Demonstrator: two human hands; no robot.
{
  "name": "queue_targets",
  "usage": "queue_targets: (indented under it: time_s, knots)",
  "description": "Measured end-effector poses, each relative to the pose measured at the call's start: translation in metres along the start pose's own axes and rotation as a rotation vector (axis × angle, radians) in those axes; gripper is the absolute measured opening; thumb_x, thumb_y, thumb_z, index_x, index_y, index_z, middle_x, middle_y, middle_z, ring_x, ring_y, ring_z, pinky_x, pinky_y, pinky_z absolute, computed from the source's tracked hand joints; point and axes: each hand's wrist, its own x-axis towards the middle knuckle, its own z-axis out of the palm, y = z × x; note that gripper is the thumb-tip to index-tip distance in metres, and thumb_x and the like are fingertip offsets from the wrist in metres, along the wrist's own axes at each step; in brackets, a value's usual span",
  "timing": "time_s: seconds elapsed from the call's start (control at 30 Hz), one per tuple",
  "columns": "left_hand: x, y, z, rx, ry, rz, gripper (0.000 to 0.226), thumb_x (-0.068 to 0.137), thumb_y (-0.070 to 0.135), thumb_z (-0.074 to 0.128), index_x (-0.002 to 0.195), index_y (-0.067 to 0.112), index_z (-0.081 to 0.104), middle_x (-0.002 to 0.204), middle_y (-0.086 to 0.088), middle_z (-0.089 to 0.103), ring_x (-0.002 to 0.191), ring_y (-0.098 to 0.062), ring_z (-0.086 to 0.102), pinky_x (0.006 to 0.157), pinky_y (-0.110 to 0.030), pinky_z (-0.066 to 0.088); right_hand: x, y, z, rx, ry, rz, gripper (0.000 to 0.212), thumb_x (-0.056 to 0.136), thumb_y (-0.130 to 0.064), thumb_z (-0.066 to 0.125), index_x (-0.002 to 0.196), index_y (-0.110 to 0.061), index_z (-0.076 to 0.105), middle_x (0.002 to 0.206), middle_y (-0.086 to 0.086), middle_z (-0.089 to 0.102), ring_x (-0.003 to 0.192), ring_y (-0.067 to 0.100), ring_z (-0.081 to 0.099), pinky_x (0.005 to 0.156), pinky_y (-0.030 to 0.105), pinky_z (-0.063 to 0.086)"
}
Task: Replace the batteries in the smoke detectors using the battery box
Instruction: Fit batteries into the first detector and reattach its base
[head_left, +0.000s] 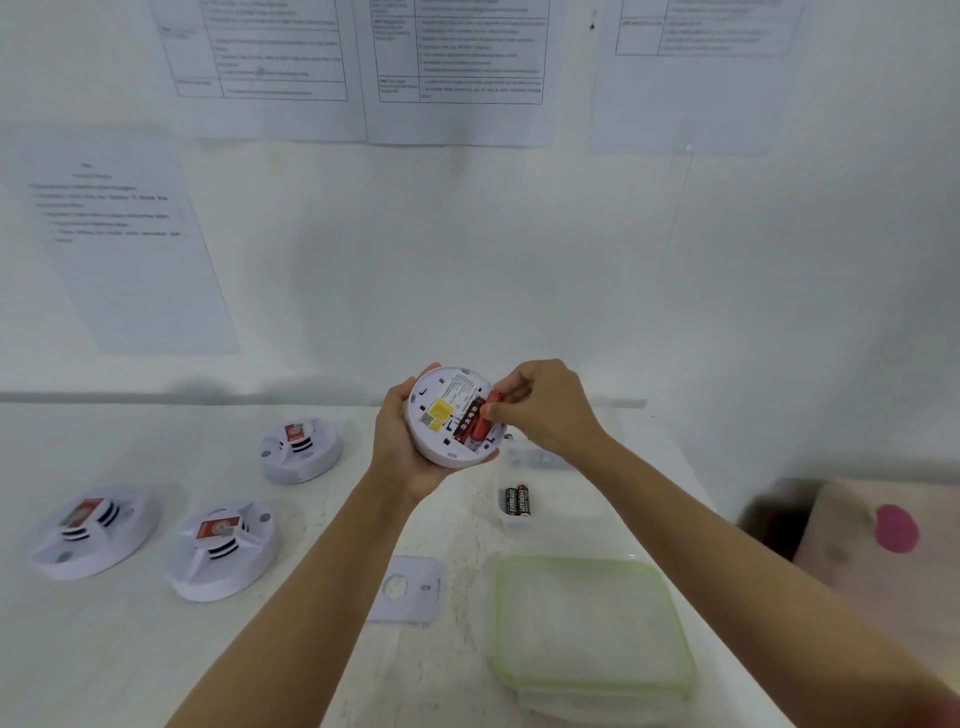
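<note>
My left hand (402, 447) grips a white round smoke detector (441, 415) held up above the table, its back facing me with the battery bay uncovered. My right hand (540, 408) pinches a red battery (485, 415) that sits tilted at the bay, beside a darker battery inside it. Two black batteries (518, 500) lie in a small clear battery box (514, 519) on the table below. A white battery cover plate (408, 590) lies flat near the front.
Three more white smoke detectors (301, 449) (93, 530) (223, 548) rest on the left of the white table. A clear container with a green-rimmed lid (592, 631) sits front right. A cardboard box (872, 530) stands off the right edge. Printed sheets hang on the wall.
</note>
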Motion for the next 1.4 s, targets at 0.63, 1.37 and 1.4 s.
queue_targets:
  time_s: [0.63,1.37,1.4]
  knots:
    - [-0.006,-0.006,0.004,0.030,0.055,0.060,0.036,0.084,0.033,0.040,0.066,0.025,0.070,0.085,-0.006,0.067,0.082,-0.027,0.056,0.081,-0.046,0.043,-0.015,0.007,0.016,-0.281,-0.014,-0.099,0.022,0.083,-0.015,0.066,0.089,0.006,0.069,0.079,0.014,0.057,0.077,0.029,0.058,0.058,0.019,0.037]
    - [-0.016,0.010,0.020,0.047,0.111,0.131,0.039,0.079,0.035,0.041,0.062,0.019,0.072,0.081,-0.008,0.066,0.078,-0.026,0.059,0.063,-0.035,0.055,-0.013,0.013,0.021,0.161,-0.149,-0.112,0.055,0.081,-0.013,0.070,0.130,-0.008,0.047,0.122,0.005,0.057,0.106,0.020,0.059,0.089,0.027,0.050]
    - [-0.017,0.009,0.018,0.047,0.129,0.155,0.043,0.083,0.034,0.039,0.060,0.020,0.072,0.078,-0.006,0.068,0.075,-0.025,0.062,0.064,-0.036,0.055,-0.015,0.014,0.021,0.183,-0.175,-0.096,0.058,0.078,-0.013,0.073,0.129,-0.009,0.046,0.122,0.005,0.056,0.107,0.020,0.059,0.090,0.028,0.051]
